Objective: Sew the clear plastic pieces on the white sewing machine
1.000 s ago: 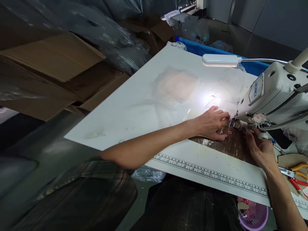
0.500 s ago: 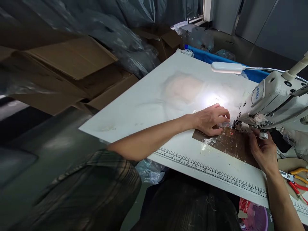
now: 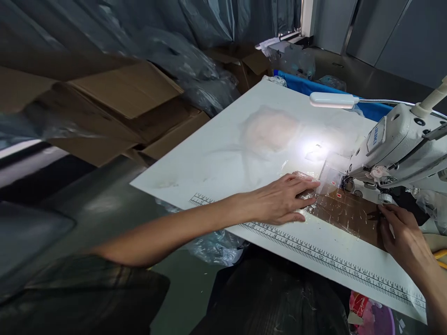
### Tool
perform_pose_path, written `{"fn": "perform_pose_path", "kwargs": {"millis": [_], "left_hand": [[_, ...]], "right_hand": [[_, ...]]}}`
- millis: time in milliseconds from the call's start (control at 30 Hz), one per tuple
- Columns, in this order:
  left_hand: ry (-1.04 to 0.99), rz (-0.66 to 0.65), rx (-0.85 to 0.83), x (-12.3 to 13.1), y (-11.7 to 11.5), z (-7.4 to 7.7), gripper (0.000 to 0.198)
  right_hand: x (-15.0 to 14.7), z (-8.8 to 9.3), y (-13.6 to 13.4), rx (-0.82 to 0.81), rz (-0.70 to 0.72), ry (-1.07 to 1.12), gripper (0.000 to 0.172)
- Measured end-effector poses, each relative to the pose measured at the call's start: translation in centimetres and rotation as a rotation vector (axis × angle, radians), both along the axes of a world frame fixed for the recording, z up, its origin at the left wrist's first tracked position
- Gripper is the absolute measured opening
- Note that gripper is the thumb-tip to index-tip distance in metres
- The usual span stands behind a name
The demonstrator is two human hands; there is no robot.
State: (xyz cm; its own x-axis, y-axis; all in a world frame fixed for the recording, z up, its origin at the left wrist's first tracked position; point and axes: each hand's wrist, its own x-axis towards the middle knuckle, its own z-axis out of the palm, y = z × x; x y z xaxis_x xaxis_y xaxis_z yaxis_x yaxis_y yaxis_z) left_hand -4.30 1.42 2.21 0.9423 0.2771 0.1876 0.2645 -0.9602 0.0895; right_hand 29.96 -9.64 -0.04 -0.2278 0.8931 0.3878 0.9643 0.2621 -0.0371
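Observation:
My left hand [image 3: 284,201] lies flat at the left end of the brown plate [image 3: 344,214], fingers stretched out. Under its fingertips is a shiny, clear plastic-like piece [image 3: 303,176]. A small translucent piece with red marks [image 3: 330,178] lies beside the needle area of the white sewing machine [image 3: 394,139]. My right hand [image 3: 405,230] is closed at the plate's right end. Small dark thread snips [image 3: 373,215] stick out of it, their pointed blades over the plate; the rest of them is hidden by the fingers.
A printed ruler [image 3: 324,260] runs along the front edge of the white table [image 3: 216,158]. A white lamp [image 3: 331,99] shines near the needle. Cardboard boxes [image 3: 129,88] stand at the left, a blue bin [image 3: 303,83] behind, and a purple basket [image 3: 384,321] below.
My left hand has moved left and toward me, away from the needle, and flattened. My right hand has drawn back from the machine, and the snips' blades now show. The view has shifted slightly.

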Motion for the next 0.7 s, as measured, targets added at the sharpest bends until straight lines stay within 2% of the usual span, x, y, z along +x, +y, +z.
{"fn": "perform_pose_path", "kwargs": {"millis": [167, 267, 367, 533, 700], "left_hand": [[-0.058, -0.002, -0.140, -2.8, -3.9, -0.3, 0.053], [-0.071, -0.009, -0.201, -3.5, -6.0, -0.8, 0.064], [-0.108, -0.011, -0.188, -3.9, -7.4, -1.5, 0.073], [-0.222, 0.041, -0.085, -3.4, -8.0, -2.3, 0.043], [-0.382, 0.121, -0.163, -1.4, -7.0, -2.0, 0.023]], "right_hand": [[-0.7, 0.7, -0.3, 0.036, 0.008, 0.044, 0.038], [-1.8, 1.4, -0.4, 0.054, 0.044, 0.089, 0.037], [-3.6, 2.1, -0.2, 0.013, 0.103, 0.158, 0.034], [-7.2, 2.8, 1.0, -0.124, 0.270, 0.247, 0.035], [-9.6, 2.5, 3.5, -0.178, 0.387, 0.223, 0.038]]}}
